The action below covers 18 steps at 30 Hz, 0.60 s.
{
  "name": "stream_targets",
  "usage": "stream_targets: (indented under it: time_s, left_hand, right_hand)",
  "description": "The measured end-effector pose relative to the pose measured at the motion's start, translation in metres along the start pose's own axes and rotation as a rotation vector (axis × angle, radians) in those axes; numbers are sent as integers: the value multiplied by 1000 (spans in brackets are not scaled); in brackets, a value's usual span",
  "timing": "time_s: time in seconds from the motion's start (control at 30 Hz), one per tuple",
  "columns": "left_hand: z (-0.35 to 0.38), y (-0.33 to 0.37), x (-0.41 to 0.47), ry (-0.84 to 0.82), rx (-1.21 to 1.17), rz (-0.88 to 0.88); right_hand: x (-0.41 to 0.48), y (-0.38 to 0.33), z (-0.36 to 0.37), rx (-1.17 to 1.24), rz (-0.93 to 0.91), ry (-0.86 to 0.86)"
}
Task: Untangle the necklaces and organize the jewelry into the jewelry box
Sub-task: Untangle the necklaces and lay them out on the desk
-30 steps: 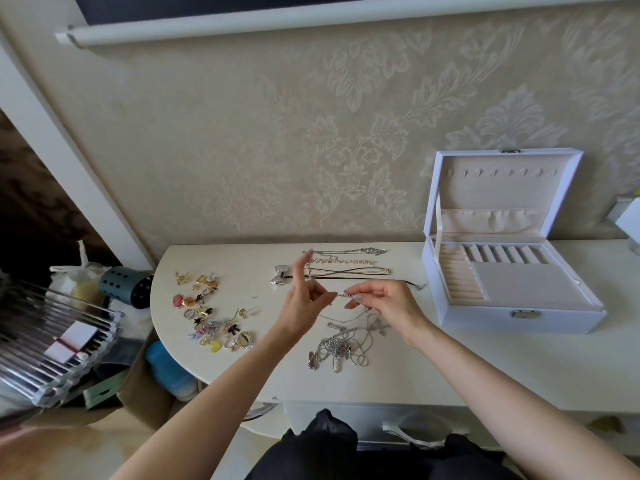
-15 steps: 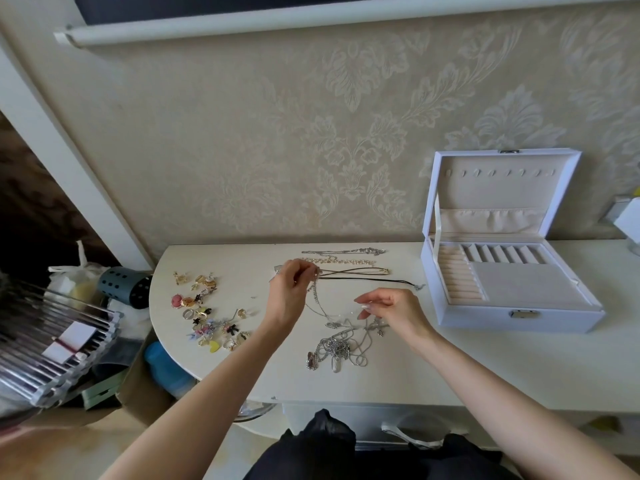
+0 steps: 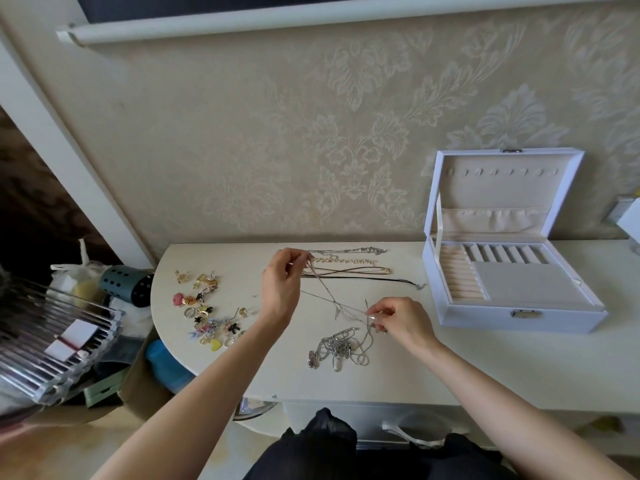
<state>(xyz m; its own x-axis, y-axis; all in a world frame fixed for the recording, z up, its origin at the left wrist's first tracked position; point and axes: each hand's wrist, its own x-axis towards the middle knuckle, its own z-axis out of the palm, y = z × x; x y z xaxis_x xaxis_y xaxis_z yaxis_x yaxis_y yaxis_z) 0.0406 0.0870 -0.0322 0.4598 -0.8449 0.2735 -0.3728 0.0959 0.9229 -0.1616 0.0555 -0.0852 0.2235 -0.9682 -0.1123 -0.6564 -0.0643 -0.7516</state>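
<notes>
A thin silver necklace (image 3: 329, 296) stretches across the cream table between my hands. My left hand (image 3: 282, 284) pinches its far end near the laid-out chains. My right hand (image 3: 398, 320) pinches its near end just above a tangled heap of silver chains (image 3: 337, 348). Several straightened necklaces (image 3: 349, 266) lie in rows at the back of the table. A scatter of small earrings, rings and charms (image 3: 204, 310) lies at the left. The white jewelry box (image 3: 512, 282) stands open at the right, lid up against the wall, compartments bare.
The table (image 3: 485, 372) has a rounded left edge. Beyond it on the floor sit a metal rack (image 3: 52, 341), a teal perforated holder (image 3: 128, 285), a blue bottle (image 3: 166, 368) and a cardboard box. Patterned wallpaper rises directly behind the table.
My hands have drawn apart: the left moved back toward the laid-out chains, the right lowered toward the tangled heap. The thin necklace now stretches out between them.
</notes>
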Motion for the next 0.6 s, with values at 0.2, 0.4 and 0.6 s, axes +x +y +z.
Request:
stream_targets:
  time_s: [0.2,0.4,0.6]
  left_hand:
    - [-2,-3,5,79,29,31]
    - [-4,-7,7,128,75,19]
    - [-4,-7,7,141,82,7]
  right_hand:
    - [-1,2,-3,-58,25,12]
    - [-2,10,-3,-122,61,14]
    - [-2,16,-4,-187,109,83]
